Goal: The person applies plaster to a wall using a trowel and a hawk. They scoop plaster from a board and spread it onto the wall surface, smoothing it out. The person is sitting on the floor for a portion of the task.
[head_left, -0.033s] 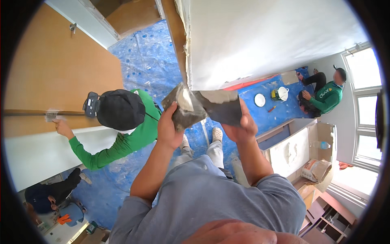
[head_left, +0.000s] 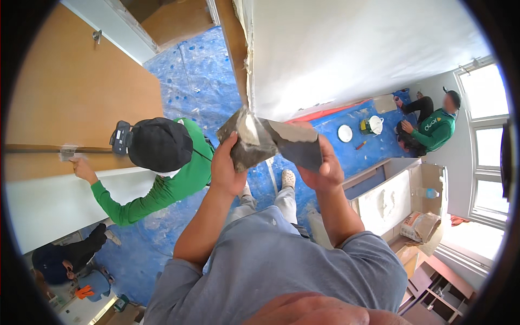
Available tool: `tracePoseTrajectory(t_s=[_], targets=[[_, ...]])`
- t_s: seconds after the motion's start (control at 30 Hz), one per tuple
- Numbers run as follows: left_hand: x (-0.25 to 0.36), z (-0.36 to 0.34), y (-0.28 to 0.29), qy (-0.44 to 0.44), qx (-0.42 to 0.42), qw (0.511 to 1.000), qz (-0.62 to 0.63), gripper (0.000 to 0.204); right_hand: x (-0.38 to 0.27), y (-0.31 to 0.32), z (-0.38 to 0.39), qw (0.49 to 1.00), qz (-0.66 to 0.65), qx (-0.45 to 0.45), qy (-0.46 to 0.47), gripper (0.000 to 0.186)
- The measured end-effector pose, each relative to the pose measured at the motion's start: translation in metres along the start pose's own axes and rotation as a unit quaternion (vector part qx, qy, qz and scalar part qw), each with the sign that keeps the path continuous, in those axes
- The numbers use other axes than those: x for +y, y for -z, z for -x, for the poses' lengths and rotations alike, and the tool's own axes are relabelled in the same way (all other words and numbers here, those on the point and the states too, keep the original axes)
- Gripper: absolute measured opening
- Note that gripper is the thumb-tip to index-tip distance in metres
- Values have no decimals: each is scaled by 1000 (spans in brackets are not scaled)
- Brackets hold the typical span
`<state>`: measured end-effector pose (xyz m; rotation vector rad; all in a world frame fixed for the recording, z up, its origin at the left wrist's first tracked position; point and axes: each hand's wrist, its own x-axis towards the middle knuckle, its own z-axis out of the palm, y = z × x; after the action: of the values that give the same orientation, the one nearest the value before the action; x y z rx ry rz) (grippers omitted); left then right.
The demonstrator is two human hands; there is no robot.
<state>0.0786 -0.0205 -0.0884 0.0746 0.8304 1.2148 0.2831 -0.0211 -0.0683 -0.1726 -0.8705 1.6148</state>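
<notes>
My left hand (head_left: 227,161) is closed on the near left edge of a grey, squarish putty plate (head_left: 252,151), its thumb on top. A pale lump of putty (head_left: 248,130) sits near the plate's far corner. In my right hand (head_left: 323,169) is a dark, broad putty scraper (head_left: 304,154), gripped at its right side. Grey-beige putty coats the scraper's far part. The two tools meet or overlap at their inner edges, in front of the wall's end. My fingers beneath them are mostly hidden.
Close on my left, a co-worker in green (head_left: 179,184) reaches to a door panel (head_left: 81,97). Another person (head_left: 441,124) sits by the window. A bucket (head_left: 372,125) and white lid (head_left: 345,133) stand on blue floor sheeting (head_left: 189,81). A cabinet (head_left: 384,203) is at right.
The scraper in my right hand has tilted and its inner edge has shifted slightly against the plate. My left hand has barely moved.
</notes>
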Motion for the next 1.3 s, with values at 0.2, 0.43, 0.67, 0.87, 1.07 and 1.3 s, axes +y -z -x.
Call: tracePoseTrajectory(t_s=[0.2,0.43,0.67,0.87,1.07,1.3], targets=[[10,22,-35,41,-142,989,-5,37,-57,-6,-16,875,455,-151,-63,50],[25,36,-34,70,-151,985,-34,34,-121,-5,-41,648,726,-226,-50,54],[51,40,-54,30,-150,973,-172,30,-131,-59,-67,629,689,-360,-10,52],[71,30,-50,-30,-86,976,-197,29,-129,-50,-72,586,725,-359,-58,47],[81,32,-16,-20,-37,990,-134,32,-120,13,-110,536,822,-39,188,47],[60,33,10,4,-12,993,-120,29,-93,32,-181,478,805,58,347,50]])
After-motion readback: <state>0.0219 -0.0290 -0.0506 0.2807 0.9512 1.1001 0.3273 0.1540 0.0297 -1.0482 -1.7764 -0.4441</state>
